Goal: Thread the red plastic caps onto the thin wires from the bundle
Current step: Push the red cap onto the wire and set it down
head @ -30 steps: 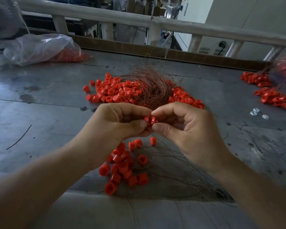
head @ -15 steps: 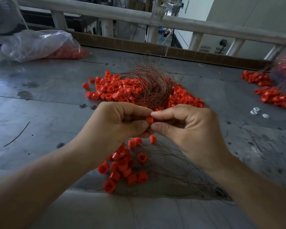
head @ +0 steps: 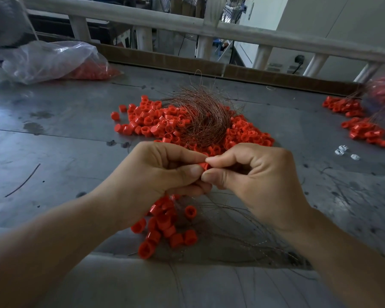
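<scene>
While both hands meet above the middle of the tabletop (head: pixel 65 152), I see my left hand (head: pixel 156 174) and right hand (head: pixel 260 181) pinching one red cap (head: pixel 204 166) between them, the fingers (head: pixel 187 172) of each curled tight on it. Whether a wire runs through it I cannot tell. The wire bundle (head: pixel 205 121) lies toward the far edge, on a heap of caps (head: pixel 147 121). A smaller cluster of caps (head: pixel 165 225) sits by the near edge under my left hand, loose wires (head: pixel 242 230) spread beside it. A plastic bag (head: pixel 53 61) rests at the far left corner; more caps (head: pixel 362 130) lie at the right edge.
</scene>
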